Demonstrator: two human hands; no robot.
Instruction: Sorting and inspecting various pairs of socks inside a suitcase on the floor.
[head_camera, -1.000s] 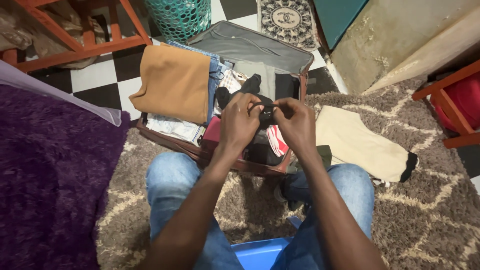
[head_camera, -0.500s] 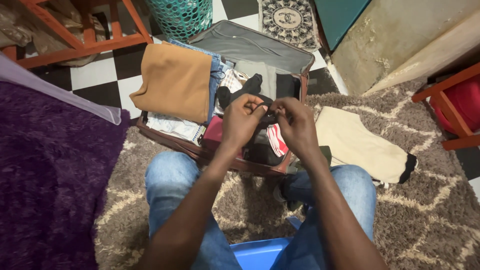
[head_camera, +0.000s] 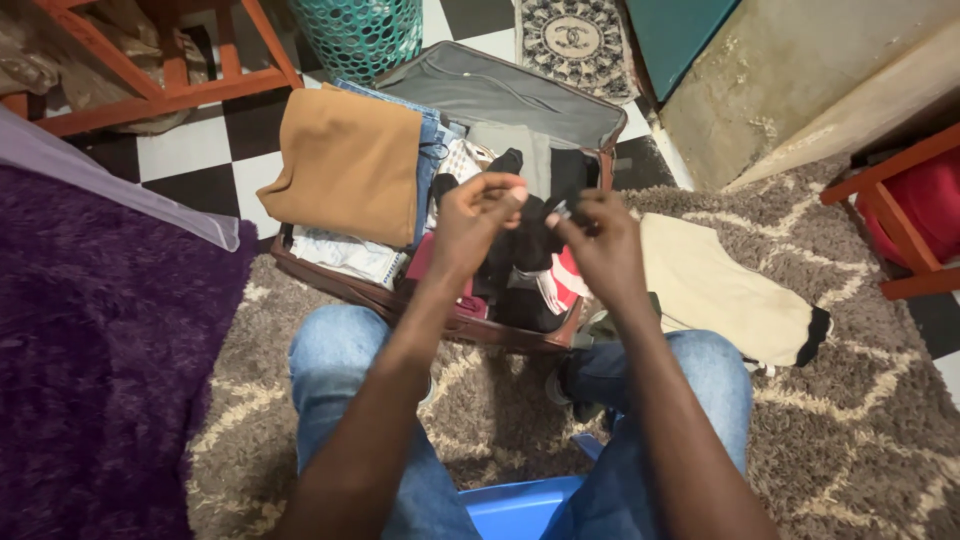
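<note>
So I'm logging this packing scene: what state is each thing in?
Suitcase: open, lid back, part full.
Black garment: held up over the suitcase, hanging loose.
Left hand: pinching the black garment.
Right hand: pinching the black garment.
Tan garment: folded, on the suitcase's left edge.
Cream garment: flat on the rug.

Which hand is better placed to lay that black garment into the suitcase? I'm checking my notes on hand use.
Probably the right hand: it pinches the black garment above the suitcase's right half, where dark clothes lie. The left hand grips its other edge, nearer the tan folded cloth.

Folded clothes (head_camera: 350, 165) lie in suitcase (head_camera: 500, 90), seemingly on rug (head_camera: 850, 440).
</note>
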